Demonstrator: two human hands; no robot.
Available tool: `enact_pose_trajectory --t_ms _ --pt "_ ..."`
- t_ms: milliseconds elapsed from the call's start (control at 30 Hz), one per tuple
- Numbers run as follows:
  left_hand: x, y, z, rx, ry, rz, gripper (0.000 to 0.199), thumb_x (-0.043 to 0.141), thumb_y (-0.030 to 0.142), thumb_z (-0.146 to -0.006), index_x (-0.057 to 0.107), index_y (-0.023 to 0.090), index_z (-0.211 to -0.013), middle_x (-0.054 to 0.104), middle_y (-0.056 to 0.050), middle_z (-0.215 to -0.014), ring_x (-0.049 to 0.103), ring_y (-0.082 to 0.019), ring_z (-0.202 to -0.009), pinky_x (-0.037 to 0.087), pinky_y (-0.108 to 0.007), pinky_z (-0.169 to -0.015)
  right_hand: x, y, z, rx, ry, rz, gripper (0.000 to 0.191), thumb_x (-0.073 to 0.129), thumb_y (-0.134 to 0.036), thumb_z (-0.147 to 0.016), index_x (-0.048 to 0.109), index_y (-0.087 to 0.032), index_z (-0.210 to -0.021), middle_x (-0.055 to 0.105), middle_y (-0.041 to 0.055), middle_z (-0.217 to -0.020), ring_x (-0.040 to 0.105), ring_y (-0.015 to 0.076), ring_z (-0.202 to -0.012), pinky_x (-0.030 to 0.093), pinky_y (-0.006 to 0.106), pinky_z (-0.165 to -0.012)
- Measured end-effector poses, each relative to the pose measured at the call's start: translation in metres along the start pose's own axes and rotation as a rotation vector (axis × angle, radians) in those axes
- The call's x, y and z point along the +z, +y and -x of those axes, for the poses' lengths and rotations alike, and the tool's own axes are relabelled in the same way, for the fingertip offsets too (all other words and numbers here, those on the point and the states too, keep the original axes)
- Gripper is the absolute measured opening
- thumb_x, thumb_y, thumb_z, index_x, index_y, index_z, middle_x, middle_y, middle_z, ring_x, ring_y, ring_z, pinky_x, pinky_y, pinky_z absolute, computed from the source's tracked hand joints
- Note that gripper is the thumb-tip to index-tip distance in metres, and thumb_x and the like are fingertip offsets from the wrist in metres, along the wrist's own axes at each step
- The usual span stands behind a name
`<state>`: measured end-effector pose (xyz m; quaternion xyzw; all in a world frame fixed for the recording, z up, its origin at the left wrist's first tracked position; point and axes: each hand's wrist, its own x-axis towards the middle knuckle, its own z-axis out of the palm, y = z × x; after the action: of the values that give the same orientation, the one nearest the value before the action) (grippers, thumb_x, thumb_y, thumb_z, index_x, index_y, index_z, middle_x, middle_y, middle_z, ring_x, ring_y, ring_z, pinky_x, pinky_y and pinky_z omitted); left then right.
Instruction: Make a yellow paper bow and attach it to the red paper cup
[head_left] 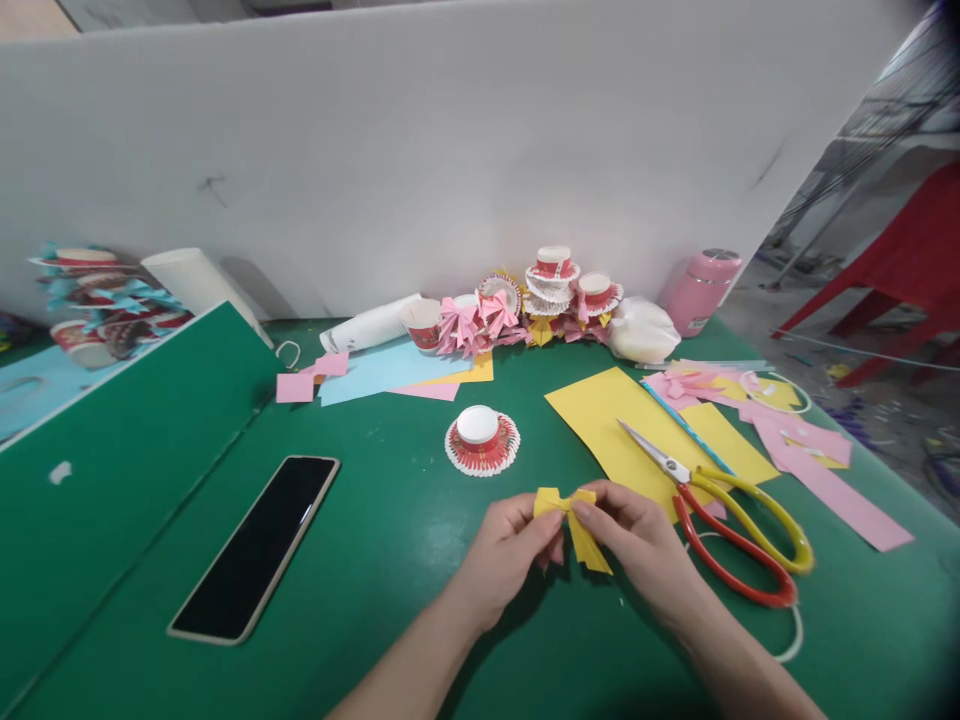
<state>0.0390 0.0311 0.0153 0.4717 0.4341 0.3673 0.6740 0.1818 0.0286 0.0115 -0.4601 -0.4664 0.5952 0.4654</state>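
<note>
Between both grips (504, 560), yellow bow (568, 507)

- Smartphone (255, 550) here, dark screen up on the green desk (375, 610)
- Pink flask (701, 295), near the white partition (420, 160)
- Red chair (900, 245) out beyond the desk

A fringed red-and-white cup (481, 446) sits mid-table on a green tabletop (375, 590); around it, a smartphone (255, 550) lies at eight o'clock, light-blue paper (367, 376) at ten, a pink bottle (701, 290) at two, yellow paper (596, 405) at three.
</note>
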Motion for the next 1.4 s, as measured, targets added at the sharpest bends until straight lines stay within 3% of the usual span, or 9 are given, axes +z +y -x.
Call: enact_pose_trajectory --t_ms 267,400,600,967,1200,1333,1400 --pt "0.0027 -0.0020 -0.0016 0.038 0.032 0.110 0.025 0.058 0.040 -0.074 0.052 0.017 -0.080 0.052 0.004 -0.058 0.048 -0.010 -0.054 0.038 -0.022 -0.051 0.0066 0.0010 -0.0013 0.048 -0.070 -0.184 0.025 0.063 -0.043 -0.072 0.054 -0.019 -0.069 0.059 -0.0018 -0.050 0.058 0.0163 -0.049 0.046 0.030 -0.052" --pt "0.0033 0.0011 -0.0027 0.056 0.107 0.131 0.023 0.065 0.034 -0.069 0.057 0.013 -0.072 0.054 0.002 -0.062 0.048 -0.010 -0.058 0.039 -0.023 -0.058 0.0065 0.0030 -0.0016 -0.003 -0.005 -0.136 0.023 0.065 -0.039 -0.071 0.058 -0.017 -0.069 0.061 -0.0003 -0.058 0.058 0.0142 -0.055 0.046 0.027 -0.056" --pt "0.0029 0.0007 -0.0035 0.031 0.187 0.140 0.023 0.069 0.034 -0.064 0.061 0.012 -0.067 0.053 0.002 -0.059 0.045 -0.010 -0.058 0.035 -0.022 -0.056 0.0039 0.0054 -0.0010 -0.020 0.039 -0.010 0.027 0.066 -0.043 -0.069 0.063 -0.017 -0.077 0.063 0.0015 -0.067 0.056 0.0141 -0.062 0.044 0.025 -0.056" --pt "-0.0002 -0.0043 -0.0026 0.039 0.110 -0.014 0.024 0.066 0.034 -0.068 0.065 0.011 -0.076 0.053 0.001 -0.062 0.042 -0.009 -0.058 0.031 -0.022 -0.054 0.0017 0.0077 -0.0037 -0.068 0.207 0.075 0.024 0.067 -0.039 -0.067 0.063 -0.015 -0.072 0.061 0.0021 -0.066 0.054 0.0153 -0.061 0.043 0.025 -0.054" --pt "0.0022 -0.0005 -0.0032 0.036 0.104 -0.125 0.025 0.056 0.032 -0.076 0.065 0.012 -0.064 0.058 -0.001 -0.055 0.050 -0.011 -0.055 0.037 -0.024 -0.057 0.0049 0.0041 -0.0023 -0.012 0.159 -0.097 0.021 0.066 -0.037 -0.069 0.060 -0.017 -0.071 0.058 -0.0011 -0.056 0.054 0.0131 -0.051 0.043 0.024 -0.049" --pt "0.0025 0.0017 -0.0039 0.000 0.113 -0.046 0.023 0.060 0.032 -0.072 0.066 0.011 -0.063 0.061 -0.003 -0.057 0.052 -0.011 -0.055 0.041 -0.026 -0.060 0.0038 0.0046 -0.0020 -0.022 0.173 -0.064 0.022 0.066 -0.037 -0.068 0.060 -0.017 -0.071 0.058 -0.0007 -0.060 0.053 0.0127 -0.053 0.042 0.023 -0.050" --pt "0.0018 0.0014 -0.0039 -0.004 0.109 0.005 0.020 0.066 0.031 -0.068 0.067 0.011 -0.073 0.065 -0.004 -0.066 0.055 -0.012 -0.060 0.043 -0.027 -0.064 0.0015 0.0058 -0.0025 -0.044 0.199 -0.004 0.022 0.067 -0.037 -0.068 0.061 -0.016 -0.071 0.059 0.0003 -0.064 0.053 0.0132 -0.057 0.041 0.023 -0.051"
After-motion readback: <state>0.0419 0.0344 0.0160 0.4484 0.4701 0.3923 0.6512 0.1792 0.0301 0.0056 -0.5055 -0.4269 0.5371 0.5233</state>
